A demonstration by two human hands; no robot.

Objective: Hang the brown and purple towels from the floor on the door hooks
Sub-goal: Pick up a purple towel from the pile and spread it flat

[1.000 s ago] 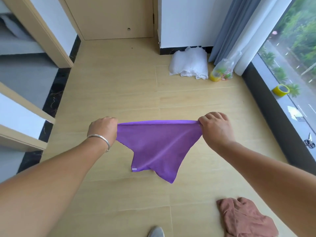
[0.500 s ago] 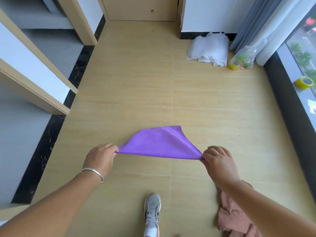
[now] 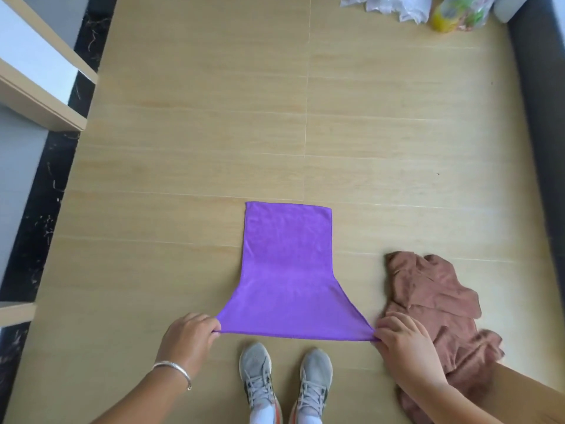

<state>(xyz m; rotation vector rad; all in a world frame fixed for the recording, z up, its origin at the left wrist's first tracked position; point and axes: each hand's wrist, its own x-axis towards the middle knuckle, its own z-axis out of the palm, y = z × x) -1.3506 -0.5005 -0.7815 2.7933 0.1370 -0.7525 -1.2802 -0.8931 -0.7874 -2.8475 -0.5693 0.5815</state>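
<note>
head view, looking down past my own arms: my left hand point(image 3: 190, 339) reaches forward and down from the lower left, back of the hand upward, fingers curled and pinching the near left corner of the purple towel point(image 3: 289, 270); a silver bangle point(image 3: 173, 371) sits on that wrist. my right hand point(image 3: 405, 347) comes in from the lower right, forearm angled toward the centre, knuckles up, fingers bent and pinching the near right corner of the same towel. the near edge is drawn taut between the two hands, so the cloth flares wide toward me and narrows to a straight far edge; the far part lies flat on the wooden floor point(image 3: 198, 133), and whether the near edge is raised off it i cannot tell. the brown towel point(image 3: 434, 304) lies crumpled on the floor just to the right of the purple one, partly under my right hand and forearm. my two grey shoes point(image 3: 286, 381) stand just behind the taut edge, between my wrists. at the top right, near the dark window base point(image 3: 541, 117), lie a white plastic bag point(image 3: 385, 6) and a clear bag with yellow contents point(image 3: 458, 12).
</note>
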